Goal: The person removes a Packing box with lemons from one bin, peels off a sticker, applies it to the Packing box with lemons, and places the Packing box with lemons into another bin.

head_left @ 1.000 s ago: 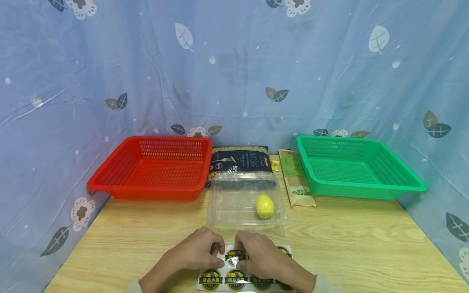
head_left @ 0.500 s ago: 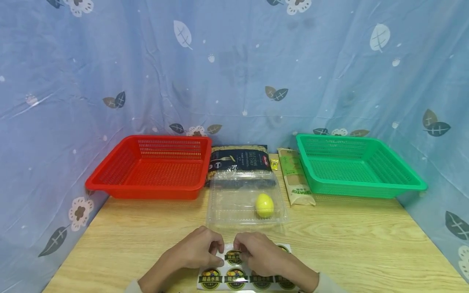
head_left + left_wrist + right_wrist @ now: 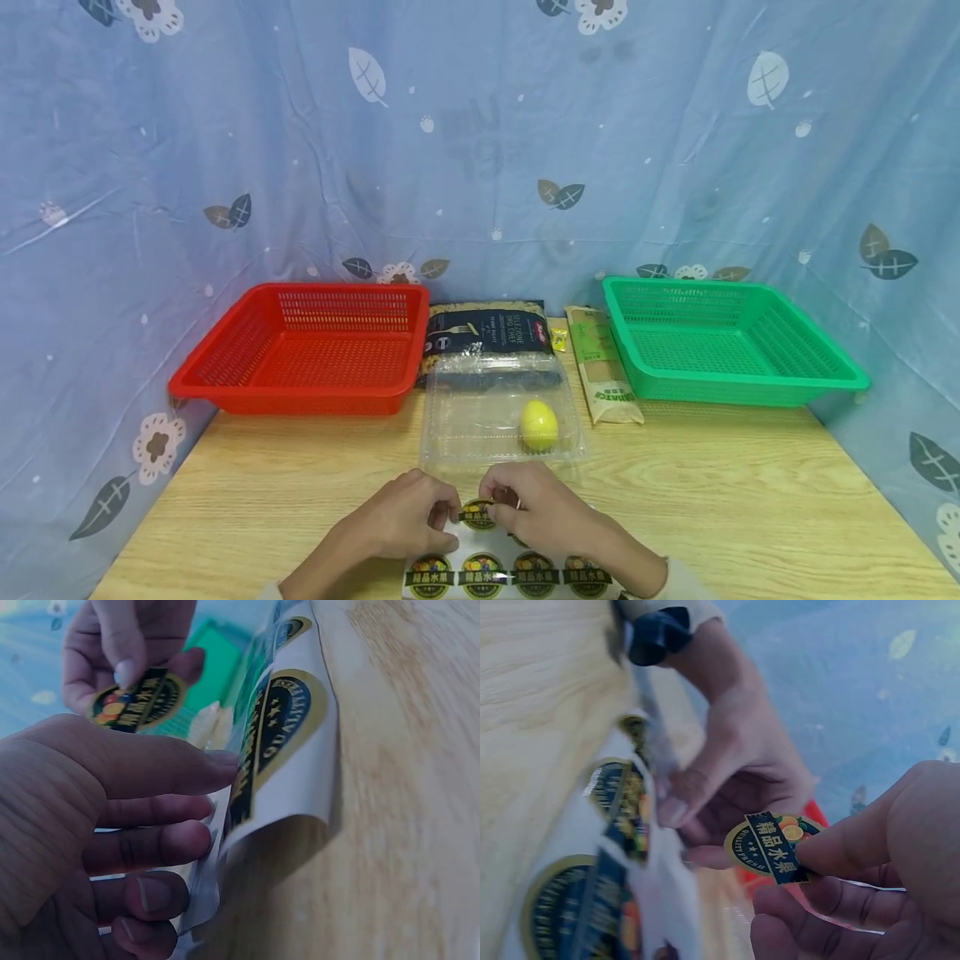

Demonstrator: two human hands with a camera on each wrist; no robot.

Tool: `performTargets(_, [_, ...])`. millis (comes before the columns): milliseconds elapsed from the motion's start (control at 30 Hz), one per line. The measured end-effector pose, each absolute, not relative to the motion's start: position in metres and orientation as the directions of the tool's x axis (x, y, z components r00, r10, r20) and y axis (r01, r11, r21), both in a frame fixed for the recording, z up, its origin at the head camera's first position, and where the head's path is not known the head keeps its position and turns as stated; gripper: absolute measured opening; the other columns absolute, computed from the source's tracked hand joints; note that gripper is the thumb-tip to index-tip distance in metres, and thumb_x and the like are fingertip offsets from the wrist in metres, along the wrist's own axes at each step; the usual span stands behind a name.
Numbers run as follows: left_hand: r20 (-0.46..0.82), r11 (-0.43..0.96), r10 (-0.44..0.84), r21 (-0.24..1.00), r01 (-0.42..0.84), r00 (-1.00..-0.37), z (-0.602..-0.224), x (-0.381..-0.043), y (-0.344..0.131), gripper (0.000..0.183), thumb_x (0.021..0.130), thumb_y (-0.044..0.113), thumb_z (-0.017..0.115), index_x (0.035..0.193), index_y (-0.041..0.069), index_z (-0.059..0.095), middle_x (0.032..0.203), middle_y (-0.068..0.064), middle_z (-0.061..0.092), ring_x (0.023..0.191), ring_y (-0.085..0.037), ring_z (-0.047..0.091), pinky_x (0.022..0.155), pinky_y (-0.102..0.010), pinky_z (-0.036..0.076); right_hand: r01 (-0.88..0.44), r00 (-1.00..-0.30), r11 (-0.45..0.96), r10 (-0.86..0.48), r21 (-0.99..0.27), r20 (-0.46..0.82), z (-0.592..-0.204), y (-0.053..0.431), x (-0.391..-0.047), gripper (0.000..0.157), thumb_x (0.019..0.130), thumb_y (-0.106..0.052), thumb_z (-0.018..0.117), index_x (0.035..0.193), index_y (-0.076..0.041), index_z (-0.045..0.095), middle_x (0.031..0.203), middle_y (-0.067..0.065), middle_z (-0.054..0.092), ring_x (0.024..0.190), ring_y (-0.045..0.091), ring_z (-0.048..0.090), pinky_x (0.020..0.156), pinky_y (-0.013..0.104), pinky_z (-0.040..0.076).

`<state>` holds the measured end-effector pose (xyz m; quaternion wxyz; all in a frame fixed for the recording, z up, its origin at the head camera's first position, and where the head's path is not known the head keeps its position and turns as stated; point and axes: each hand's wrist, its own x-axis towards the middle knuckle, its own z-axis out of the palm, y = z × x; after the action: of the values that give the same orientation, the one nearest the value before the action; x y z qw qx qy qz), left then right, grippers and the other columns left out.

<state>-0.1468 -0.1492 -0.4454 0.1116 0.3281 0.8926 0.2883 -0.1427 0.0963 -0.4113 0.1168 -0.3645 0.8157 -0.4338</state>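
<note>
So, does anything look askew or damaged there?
Only the sticker sheet: its edge beside the left hand bows up off the table instead of lying flat. I see no spill or damage.

Over there, far left, stands a red perforated plastic basket (image 3: 330,360); far right, a green perforated plastic basket (image 3: 701,352); between them, a dark-blue pasta bag (image 3: 486,330), a small yellow packet (image 3: 559,339) and a long tan-and-green packet (image 3: 602,364).
</note>
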Motion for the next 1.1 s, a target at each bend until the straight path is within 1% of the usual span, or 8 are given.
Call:
performTargets(133, [-0.003,0.617,0.648,0.588,0.522,-0.762,-0.442,-0.147,-0.149,0.017,0.077,0.023,0.084,0.085,0.024,0.069,0.065,0.019,0.053,0.061,0.003,0.050,0.059,-0.019,0.045,-0.475,-0.726,0.332,-0.672,-0.815,0.150,-0.403,0.103,-0.146,0.010,0.096,-0.002,0.064,0.097,-0.012,0.066,0.075,-0.009,0.059,0.064,0.002,0.055,0.059,0.023,0.052])
performTargets(267, [0.000,0.621,0.635,0.595,0.510,-0.773,-0.436,-0.147,-0.149,0.016,0.077,0.025,0.084,0.086,0.025,0.070,0.065,0.019,0.055,0.061,0.002,0.051,0.058,-0.020,0.045,-0.445,-0.753,0.320,-0.640,-0.837,0.156,-0.395,0.107,-0.149,0.008,0.097,-0.004,0.063,0.100,-0.010,0.067,0.078,-0.003,0.061,0.065,0.007,0.059,0.058,0.026,0.055])
performTargets(433, [0.033,0.581,0.636,0.637,0.507,-0.771,-0.424,-0.148,-0.148,0.010,0.085,0.025,0.080,0.090,0.023,0.072,0.066,0.019,0.056,0.059,0.002,0.050,0.057,-0.020,0.046,-0.461,-0.764,0.321,-0.618,-0.827,0.186,-0.384,0.111,-0.157,0.009,0.096,-0.004,0.065,0.102,-0.009,0.069,0.079,-0.003,0.061,0.066,0.006,0.057,0.058,0.029,0.056])
performTargets(533, [0.113,0.518,0.623,0.682,0.517,-0.774,-0.414,-0.151,-0.144,0.005,0.090,0.024,0.077,0.090,0.022,0.072,0.068,0.018,0.058,0.059,0.001,0.051,0.055,-0.021,0.048,-0.483,-0.770,0.332,-0.602,-0.810,0.212,-0.376,0.113,-0.163,0.009,0.096,-0.005,0.066,0.100,-0.012,0.070,0.079,-0.005,0.062,0.068,0.008,0.057,0.060,0.029,0.056])
performTargets(600, [0.194,0.467,0.603,0.701,0.540,-0.774,-0.407,-0.155,-0.141,0.004,0.092,0.021,0.074,0.089,0.021,0.071,0.069,0.016,0.059,0.058,0.000,0.052,0.052,-0.021,0.049,-0.510,-0.771,0.337,-0.586,-0.791,0.248,-0.371,0.113,-0.167,0.010,0.095,-0.005,0.067,0.098,-0.013,0.071,0.079,-0.006,0.062,0.069,0.009,0.056,0.060,0.029,0.055])
performTargets(767, [0.364,0.435,0.508,0.673,0.598,-0.781,-0.395,-0.162,-0.133,0.012,0.092,0.017,0.072,0.082,0.023,0.068,0.070,0.015,0.060,0.055,0.000,0.052,0.049,-0.022,0.049,-0.549,-0.770,0.324,-0.554,-0.770,0.317,-0.361,0.112,-0.173,0.012,0.093,-0.002,0.068,0.096,-0.013,0.073,0.078,-0.004,0.064,0.068,0.010,0.055,0.056,0.026,0.053])
performTargets(967, [0.430,0.429,0.422,0.681,0.593,-0.798,-0.386,-0.168,-0.127,0.012,0.091,0.013,0.073,0.082,0.021,0.068,0.070,0.013,0.061,0.055,-0.003,0.054,0.051,-0.024,0.051,-0.569,-0.758,0.299,-0.551,-0.766,0.348,-0.355,0.111,-0.179,0.011,0.094,-0.001,0.067,0.097,-0.009,0.073,0.077,-0.001,0.064,0.064,0.011,0.054,0.053,0.024,0.051])
performTargets(1100, [0.492,0.411,0.372,0.674,0.614,-0.788,-0.384,-0.173,-0.121,0.014,0.088,0.007,0.074,0.083,0.019,0.068,0.073,0.012,0.064,0.056,-0.002,0.055,0.051,-0.024,0.052,-0.532,-0.780,0.293,-0.533,-0.794,0.326,-0.356,0.112,-0.183,0.011,0.095,-0.001,0.065,0.101,-0.006,0.073,0.078,0.004,0.064,0.059,0.012,0.055,0.051,0.025,0.051])
